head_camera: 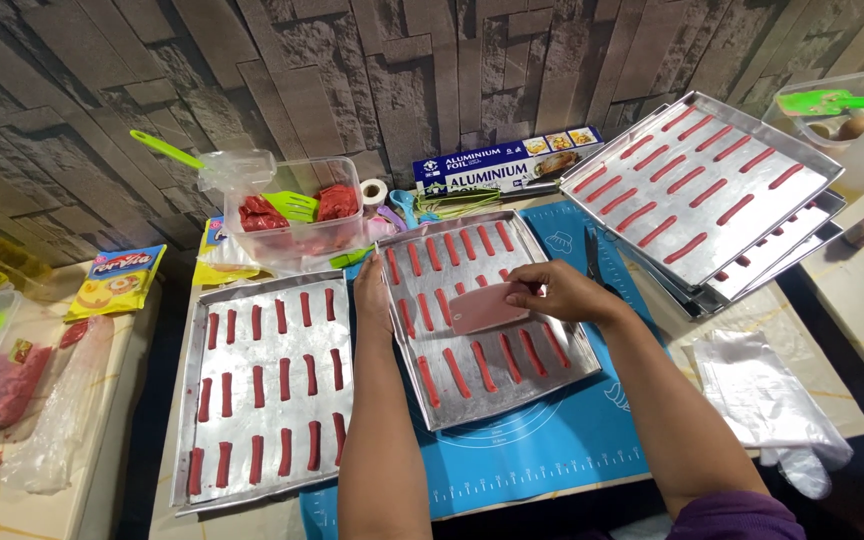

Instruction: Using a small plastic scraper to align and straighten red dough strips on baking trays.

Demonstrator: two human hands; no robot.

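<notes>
My right hand [562, 294] grips a flat pink scraper [485, 307] and holds it over the middle metal tray [562, 368], which carries rows of red dough sticks [455, 372]. My left hand [372, 296] rests on that tray's left rim, fingers together, steadying it. The tray sits tilted on a blue baking mat [552, 445]. A second tray [188, 400] with rows of the same red sticks lies flat to the left.
Stacked trays [812, 170] of red sticks lean at the back right. A clear tub [297, 215] with red dough and a green spatula stands behind, next to a foil box [507, 165]. Plastic gloves [767, 395] lie at the right. Bags and packets sit at the left.
</notes>
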